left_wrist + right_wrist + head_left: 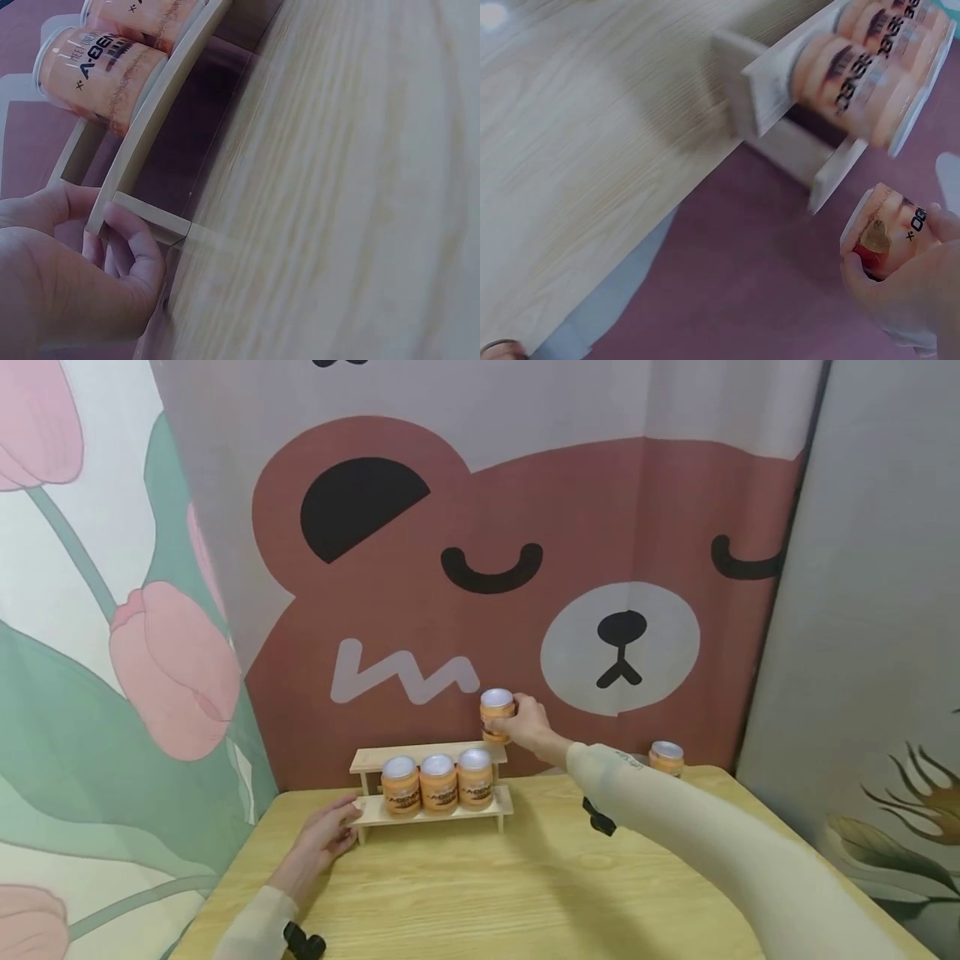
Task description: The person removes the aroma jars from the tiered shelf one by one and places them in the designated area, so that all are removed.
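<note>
A small two-step wooden rack point(431, 814) stands at the back of the table, three orange jars with pale lids in a row on its lower step, the middle one being a jar point(438, 783). My left hand point(324, 837) grips the left end of that lower step; the left wrist view shows the thumb and fingers pinching the board point(112, 199). My right hand point(531, 725) holds a fourth jar of the same kind point(497, 710) upright, over the right end of the upper step point(420, 756). In the right wrist view the fingers wrap round this jar point(881, 232).
Another orange jar point(666, 758) stands at the table's back right, partly behind the right sleeve. Behind the wooden table point(450, 893) hangs a curtain point(600, 510) with a bear print. A floral cloth point(75, 718) hangs at the left, a grey one point(862, 610) at the right.
</note>
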`<action>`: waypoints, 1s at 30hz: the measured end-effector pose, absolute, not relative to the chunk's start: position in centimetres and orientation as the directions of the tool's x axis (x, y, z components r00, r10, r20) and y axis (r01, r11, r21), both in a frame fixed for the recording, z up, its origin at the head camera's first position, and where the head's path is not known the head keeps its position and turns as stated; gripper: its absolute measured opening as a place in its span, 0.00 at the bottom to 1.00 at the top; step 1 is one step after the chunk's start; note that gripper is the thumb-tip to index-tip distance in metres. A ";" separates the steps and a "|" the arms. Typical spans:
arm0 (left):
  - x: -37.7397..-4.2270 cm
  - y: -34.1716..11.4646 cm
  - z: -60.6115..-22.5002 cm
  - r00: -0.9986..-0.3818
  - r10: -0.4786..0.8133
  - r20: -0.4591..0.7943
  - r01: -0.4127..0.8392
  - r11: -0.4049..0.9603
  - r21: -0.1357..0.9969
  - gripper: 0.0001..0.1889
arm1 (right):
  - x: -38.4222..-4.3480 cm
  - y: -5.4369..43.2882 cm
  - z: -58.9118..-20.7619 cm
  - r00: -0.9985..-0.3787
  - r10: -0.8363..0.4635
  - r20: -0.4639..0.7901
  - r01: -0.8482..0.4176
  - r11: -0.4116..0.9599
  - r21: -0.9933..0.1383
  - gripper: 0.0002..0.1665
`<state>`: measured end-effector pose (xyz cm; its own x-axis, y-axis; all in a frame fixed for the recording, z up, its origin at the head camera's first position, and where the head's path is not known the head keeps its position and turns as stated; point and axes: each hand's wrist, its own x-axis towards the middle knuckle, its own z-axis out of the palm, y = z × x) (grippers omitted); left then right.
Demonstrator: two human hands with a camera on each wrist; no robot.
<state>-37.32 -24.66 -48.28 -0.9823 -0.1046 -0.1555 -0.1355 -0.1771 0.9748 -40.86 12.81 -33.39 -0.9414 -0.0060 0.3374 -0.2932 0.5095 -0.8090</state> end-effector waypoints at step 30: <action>-37.5 -24.9 -48.1 -0.979 -0.066 -0.193 -0.177 -0.193 0.965 0.36 | -40.0 27.6 -37.9 -0.952 0.047 0.301 -0.210 0.616 -0.760 0.38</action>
